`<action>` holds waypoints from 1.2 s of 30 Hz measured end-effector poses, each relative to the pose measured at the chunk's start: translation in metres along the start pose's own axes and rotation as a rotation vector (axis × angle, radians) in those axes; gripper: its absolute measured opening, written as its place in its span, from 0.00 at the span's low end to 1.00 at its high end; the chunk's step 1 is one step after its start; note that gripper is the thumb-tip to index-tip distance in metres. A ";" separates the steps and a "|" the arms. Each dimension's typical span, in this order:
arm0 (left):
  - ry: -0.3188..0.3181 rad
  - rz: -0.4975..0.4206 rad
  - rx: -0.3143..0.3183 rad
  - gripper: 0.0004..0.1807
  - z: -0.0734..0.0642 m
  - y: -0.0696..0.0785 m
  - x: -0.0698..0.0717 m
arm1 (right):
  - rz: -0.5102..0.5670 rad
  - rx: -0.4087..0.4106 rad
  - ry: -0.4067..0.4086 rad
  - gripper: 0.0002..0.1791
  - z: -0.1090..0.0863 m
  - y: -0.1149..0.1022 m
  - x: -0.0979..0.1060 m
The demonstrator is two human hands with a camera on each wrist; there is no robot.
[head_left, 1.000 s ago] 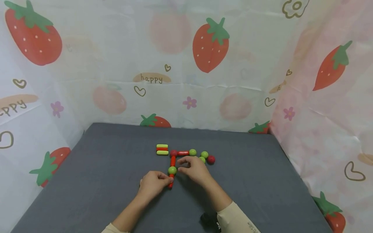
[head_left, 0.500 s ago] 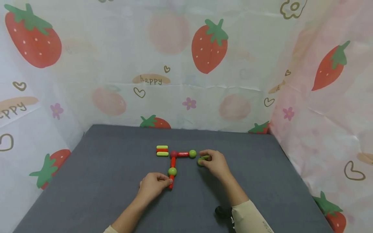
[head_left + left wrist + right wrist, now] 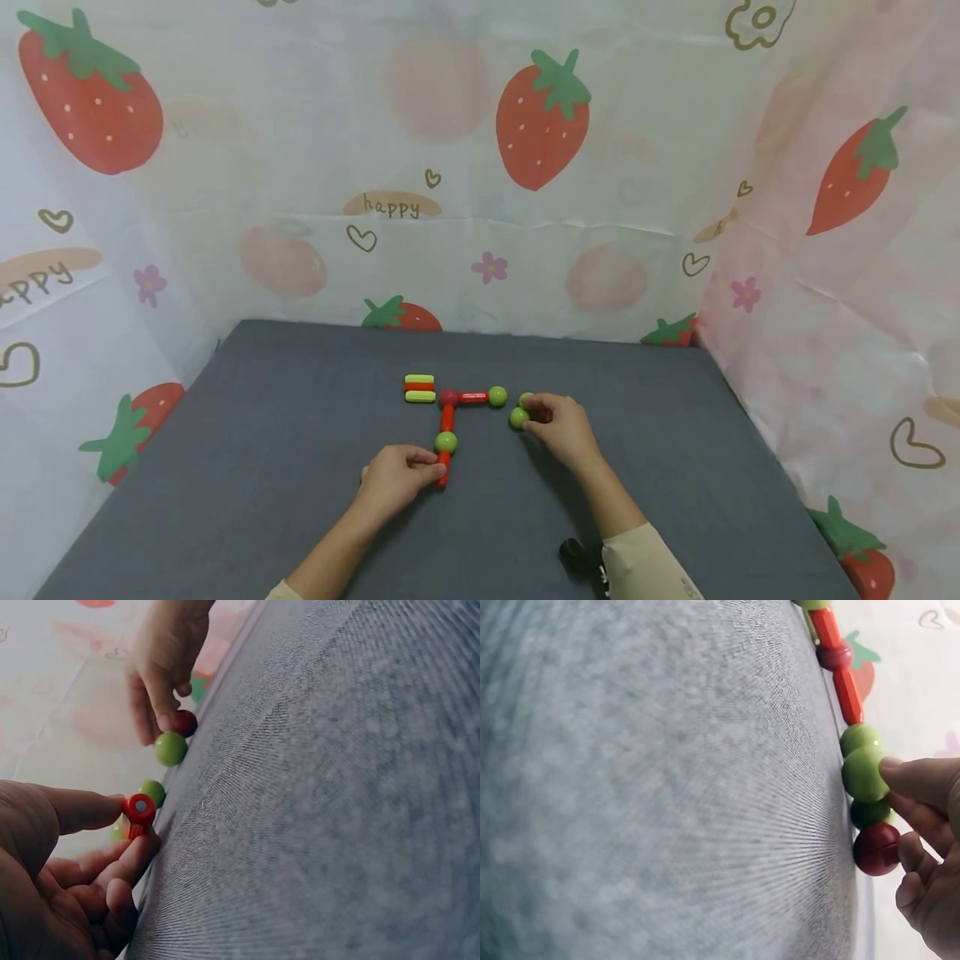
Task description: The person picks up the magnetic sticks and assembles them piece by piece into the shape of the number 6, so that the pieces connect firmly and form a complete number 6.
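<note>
Left hand (image 3: 396, 481) pinches the nearest red rod (image 3: 444, 478), which touches a green ball (image 3: 446, 442) in a bent chain (image 3: 447, 419) of rods and balls; right of it, the right hand (image 3: 564, 429) grips another green sphere (image 3: 517, 418) near a dark red ball (image 3: 875, 850).

The left hand (image 3: 396, 477) pinches at lower centre; the right hand (image 3: 561, 429) bends its fingers right of centre, both forearms slanting inward.
</note>
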State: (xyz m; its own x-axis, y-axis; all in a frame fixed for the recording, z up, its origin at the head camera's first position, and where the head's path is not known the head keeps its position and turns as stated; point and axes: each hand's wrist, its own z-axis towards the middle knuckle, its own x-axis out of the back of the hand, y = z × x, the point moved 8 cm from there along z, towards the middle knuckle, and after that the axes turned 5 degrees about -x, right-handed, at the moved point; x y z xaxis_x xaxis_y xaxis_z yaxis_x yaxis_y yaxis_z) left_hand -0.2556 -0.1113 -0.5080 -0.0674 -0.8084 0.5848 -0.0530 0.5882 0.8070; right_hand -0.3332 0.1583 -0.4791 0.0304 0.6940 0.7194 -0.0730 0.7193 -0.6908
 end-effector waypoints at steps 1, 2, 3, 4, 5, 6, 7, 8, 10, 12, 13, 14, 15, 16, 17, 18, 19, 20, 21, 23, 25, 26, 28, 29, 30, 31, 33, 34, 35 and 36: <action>-0.001 0.001 -0.003 0.09 0.000 0.001 0.000 | -0.004 0.002 0.000 0.19 0.000 -0.001 0.000; -0.002 0.002 -0.006 0.09 0.000 0.001 0.000 | -0.011 0.003 0.000 0.19 0.000 -0.001 0.000; -0.003 0.005 -0.008 0.09 0.000 0.001 0.000 | -0.020 0.005 0.000 0.20 0.000 -0.001 -0.001; -0.005 0.003 -0.010 0.09 0.000 0.002 -0.001 | -0.029 0.006 0.001 0.20 0.000 -0.002 -0.001; -0.007 0.004 -0.010 0.09 0.000 0.002 -0.001 | -0.038 0.007 0.002 0.20 0.000 -0.002 -0.001; -0.008 0.004 -0.009 0.09 0.000 0.002 -0.001 | -0.047 0.007 0.004 0.20 -0.001 -0.002 -0.001; -0.011 0.002 -0.006 0.09 0.001 0.002 -0.001 | -0.056 0.009 0.006 0.20 -0.001 -0.003 -0.001; -0.014 0.002 -0.003 0.10 0.001 0.002 -0.001 | -0.069 0.012 0.011 0.20 -0.001 -0.003 -0.001; -0.018 0.004 0.003 0.10 0.001 0.002 -0.001 | -0.092 0.020 0.021 0.20 -0.001 -0.004 -0.001; -0.020 0.005 0.005 0.10 0.002 0.002 -0.002 | -0.122 0.026 0.032 0.20 -0.001 -0.004 0.000; -0.019 0.006 0.005 0.10 0.003 0.002 -0.002 | -0.135 0.026 0.037 0.20 -0.001 -0.004 0.000; -0.017 0.007 0.005 0.10 0.003 0.002 -0.002 | -0.148 0.027 0.042 0.20 -0.001 -0.004 0.000; -0.014 0.006 0.004 0.09 0.003 0.002 -0.001 | -0.159 0.025 0.043 0.20 -0.001 -0.004 0.000; -0.013 0.007 0.005 0.09 0.004 0.002 -0.001 | -0.173 0.023 0.045 0.20 -0.001 -0.004 0.000; -0.012 0.007 0.005 0.09 0.004 0.002 -0.001 | -0.181 0.019 0.046 0.20 -0.001 -0.004 0.000; -0.012 0.010 0.006 0.09 0.005 0.002 -0.001 | -0.188 0.016 0.045 0.20 -0.001 -0.004 0.000; -0.013 0.011 0.007 0.09 0.005 0.002 -0.001 | -0.194 0.017 0.045 0.20 -0.001 -0.004 -0.001; -0.015 0.014 0.009 0.09 0.005 0.002 -0.001 | -0.201 0.020 0.047 0.20 -0.001 -0.004 -0.001; -0.018 0.015 0.011 0.09 0.005 0.002 -0.001 | -0.209 0.023 0.048 0.20 -0.001 -0.004 -0.002; -0.025 0.016 0.015 0.10 0.004 0.002 -0.001 | -0.221 0.031 0.055 0.20 0.000 -0.004 -0.002; -0.026 0.014 0.018 0.10 0.003 0.002 0.000 | -0.226 0.039 0.063 0.21 0.000 -0.004 -0.003; -0.024 0.014 0.019 0.10 0.003 0.003 0.000 | -0.228 0.041 0.066 0.20 0.000 -0.004 -0.003; -0.020 0.012 0.023 0.09 0.003 0.003 0.000 | -0.230 0.042 0.071 0.20 0.000 -0.005 -0.004; -0.017 0.014 0.020 0.09 0.002 0.003 0.001 | -0.230 0.039 0.072 0.20 0.000 -0.005 -0.004; -0.013 0.016 0.016 0.09 0.002 0.003 0.001 | -0.232 0.037 0.074 0.20 0.000 -0.005 -0.005; -0.011 0.016 0.017 0.09 0.002 0.003 0.001 | -0.236 0.034 0.076 0.20 0.000 -0.005 -0.005; -0.007 0.018 0.018 0.09 0.002 0.003 0.001 | -0.241 0.029 0.079 0.19 -0.001 -0.005 -0.005; -0.005 0.018 0.018 0.09 0.002 0.003 0.001 | -0.243 0.028 0.080 0.19 -0.001 -0.005 -0.005; -0.005 0.019 0.017 0.09 0.002 0.003 0.001 | -0.243 0.027 0.081 0.19 -0.001 -0.005 -0.005; -0.004 0.019 0.020 0.08 0.002 0.003 0.001 | -0.243 0.028 0.082 0.19 -0.001 -0.005 -0.005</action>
State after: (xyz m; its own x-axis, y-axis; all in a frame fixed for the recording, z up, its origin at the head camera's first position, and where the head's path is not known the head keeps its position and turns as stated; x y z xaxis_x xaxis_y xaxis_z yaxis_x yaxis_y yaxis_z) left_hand -0.2578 -0.1103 -0.5051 -0.0729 -0.7969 0.5997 -0.0715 0.6039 0.7938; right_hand -0.3320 0.1511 -0.4797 0.1315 0.5018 0.8550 -0.0812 0.8650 -0.4952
